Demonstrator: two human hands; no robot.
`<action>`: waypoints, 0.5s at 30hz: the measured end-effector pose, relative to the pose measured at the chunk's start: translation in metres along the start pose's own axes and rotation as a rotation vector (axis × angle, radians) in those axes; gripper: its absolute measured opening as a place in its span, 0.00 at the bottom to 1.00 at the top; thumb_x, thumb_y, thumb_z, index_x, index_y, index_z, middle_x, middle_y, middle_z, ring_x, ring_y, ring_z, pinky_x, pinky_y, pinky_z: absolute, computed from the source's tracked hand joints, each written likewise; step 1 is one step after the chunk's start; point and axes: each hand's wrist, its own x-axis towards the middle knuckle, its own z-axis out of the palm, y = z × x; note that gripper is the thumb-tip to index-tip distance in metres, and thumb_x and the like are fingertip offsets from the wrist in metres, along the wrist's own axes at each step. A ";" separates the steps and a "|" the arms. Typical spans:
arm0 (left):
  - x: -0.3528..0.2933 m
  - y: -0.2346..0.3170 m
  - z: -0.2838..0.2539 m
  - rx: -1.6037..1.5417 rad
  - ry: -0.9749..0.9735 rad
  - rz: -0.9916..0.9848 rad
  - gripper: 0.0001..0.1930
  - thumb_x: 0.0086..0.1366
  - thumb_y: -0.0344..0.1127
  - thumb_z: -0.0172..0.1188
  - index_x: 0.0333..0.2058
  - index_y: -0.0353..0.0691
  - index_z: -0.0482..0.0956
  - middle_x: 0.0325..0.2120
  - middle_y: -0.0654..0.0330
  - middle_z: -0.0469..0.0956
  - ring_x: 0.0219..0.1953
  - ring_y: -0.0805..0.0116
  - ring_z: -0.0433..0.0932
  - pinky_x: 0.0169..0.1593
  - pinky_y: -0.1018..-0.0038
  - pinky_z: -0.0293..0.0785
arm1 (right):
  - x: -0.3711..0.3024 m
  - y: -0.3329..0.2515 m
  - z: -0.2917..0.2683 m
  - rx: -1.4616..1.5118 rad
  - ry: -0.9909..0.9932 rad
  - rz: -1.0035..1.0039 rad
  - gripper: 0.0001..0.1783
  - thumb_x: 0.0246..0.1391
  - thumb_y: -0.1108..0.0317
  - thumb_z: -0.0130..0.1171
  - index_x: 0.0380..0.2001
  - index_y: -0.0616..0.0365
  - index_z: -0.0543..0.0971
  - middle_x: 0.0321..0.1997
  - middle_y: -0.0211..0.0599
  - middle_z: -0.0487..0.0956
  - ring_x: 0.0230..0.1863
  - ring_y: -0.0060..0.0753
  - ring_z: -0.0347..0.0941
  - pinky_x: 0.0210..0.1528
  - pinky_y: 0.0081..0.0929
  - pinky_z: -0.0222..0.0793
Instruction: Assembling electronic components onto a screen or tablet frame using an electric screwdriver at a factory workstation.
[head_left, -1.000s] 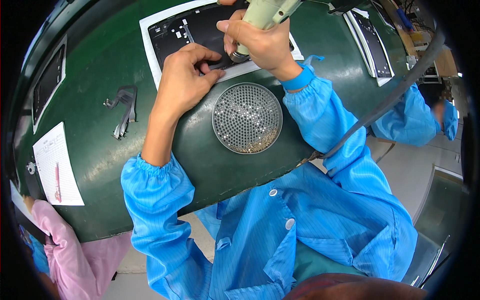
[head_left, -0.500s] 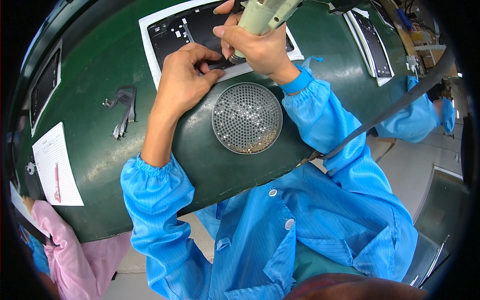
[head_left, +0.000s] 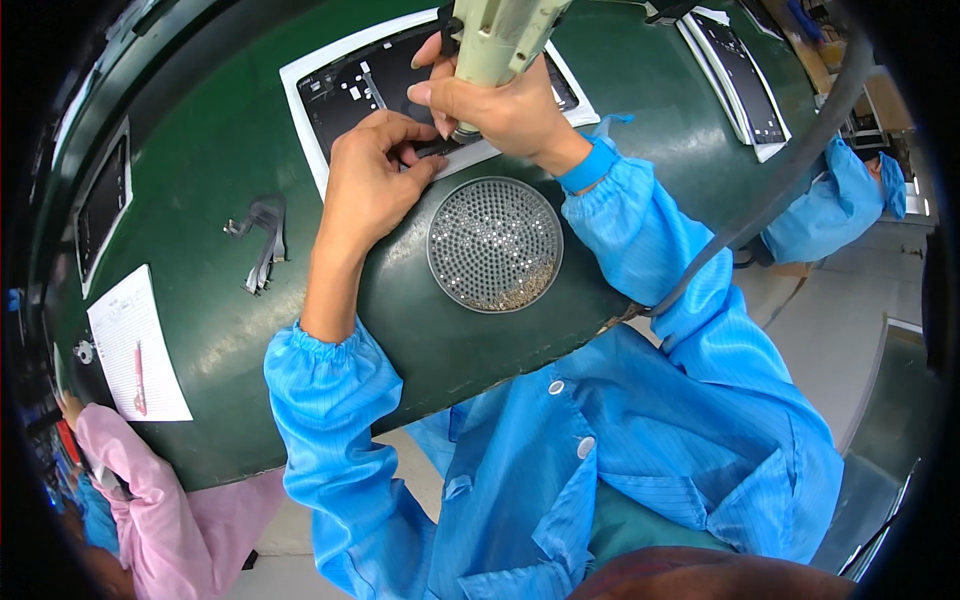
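Note:
My right hand (head_left: 505, 105) is wrapped around a pale green electric screwdriver (head_left: 492, 45), held upright with its tip low over the near edge of a flat black panel (head_left: 325, 95). The panel lies on a white pad (head_left: 312, 140) and carries small white patches and a grey strip. Just left of the tip, my left hand (head_left: 375, 170) rests at the panel's near edge, thumb and fingers drawn together. Whatever they pinch is hidden. Close in front of both hands sits a round grey tray (head_left: 495, 245) with rows of holes and many tiny screws, heaped at its near side.
Grey flat cables (head_left: 265, 240) lie left on the green table (head_left: 220, 330), beyond a paper sheet with a pink pen (head_left: 139, 380). More black panels stand far left (head_left: 103, 205) and far right (head_left: 738, 80). A thick grey cable (head_left: 770, 200) crosses at right. A pink-sleeved person (head_left: 150, 480) sits left.
The view has turned slightly, so things on the left appear farther right. The screwdriver and right hand have shifted a little left and nearer. The left hand stays at the panel's edge.

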 end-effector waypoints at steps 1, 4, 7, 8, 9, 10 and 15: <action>0.001 0.000 0.000 0.008 -0.007 0.012 0.14 0.45 0.25 0.68 0.34 0.30 0.81 0.26 0.58 0.76 0.25 0.73 0.71 0.30 0.76 0.70 | 0.000 -0.001 0.001 -0.001 0.010 -0.013 0.11 0.45 0.76 0.65 0.34 0.66 0.77 0.19 0.30 0.77 0.19 0.17 0.73 0.21 0.17 0.68; 0.002 0.001 0.002 0.040 -0.011 0.028 0.13 0.46 0.25 0.68 0.33 0.31 0.81 0.27 0.58 0.76 0.24 0.72 0.71 0.30 0.76 0.70 | -0.001 -0.003 0.003 0.011 0.056 0.001 0.16 0.45 0.77 0.66 0.40 0.68 0.77 0.19 0.29 0.76 0.18 0.16 0.72 0.20 0.18 0.68; 0.002 0.008 0.002 0.108 -0.005 0.029 0.12 0.46 0.25 0.68 0.33 0.31 0.82 0.27 0.59 0.76 0.24 0.73 0.71 0.29 0.77 0.69 | 0.002 -0.002 -0.002 0.056 0.064 0.013 0.20 0.43 0.76 0.67 0.43 0.65 0.78 0.22 0.30 0.78 0.23 0.17 0.73 0.26 0.19 0.70; 0.001 0.007 0.001 0.102 -0.005 0.017 0.12 0.48 0.26 0.67 0.33 0.32 0.82 0.28 0.60 0.77 0.25 0.74 0.72 0.30 0.78 0.69 | 0.002 -0.006 0.000 0.042 0.082 0.037 0.20 0.43 0.75 0.68 0.43 0.64 0.78 0.23 0.31 0.79 0.26 0.16 0.74 0.29 0.19 0.70; 0.001 0.009 -0.006 0.124 -0.024 0.031 0.12 0.48 0.26 0.67 0.33 0.32 0.82 0.28 0.60 0.77 0.25 0.74 0.72 0.30 0.78 0.69 | 0.004 -0.002 -0.001 0.004 0.106 -0.037 0.20 0.43 0.74 0.69 0.43 0.65 0.78 0.21 0.32 0.78 0.23 0.17 0.73 0.26 0.19 0.70; 0.000 0.010 -0.009 0.141 -0.005 0.063 0.11 0.49 0.27 0.67 0.34 0.33 0.82 0.27 0.60 0.78 0.25 0.74 0.72 0.30 0.79 0.69 | 0.004 -0.006 -0.007 0.027 0.103 -0.019 0.20 0.43 0.73 0.69 0.43 0.65 0.78 0.21 0.33 0.78 0.21 0.17 0.73 0.24 0.19 0.70; -0.010 0.008 -0.059 0.493 0.376 -0.279 0.19 0.56 0.45 0.68 0.34 0.30 0.82 0.21 0.55 0.79 0.22 0.72 0.75 0.29 0.74 0.72 | -0.002 -0.047 -0.039 0.008 0.184 -0.059 0.21 0.47 0.76 0.67 0.46 0.67 0.74 0.18 0.27 0.73 0.16 0.19 0.70 0.17 0.17 0.64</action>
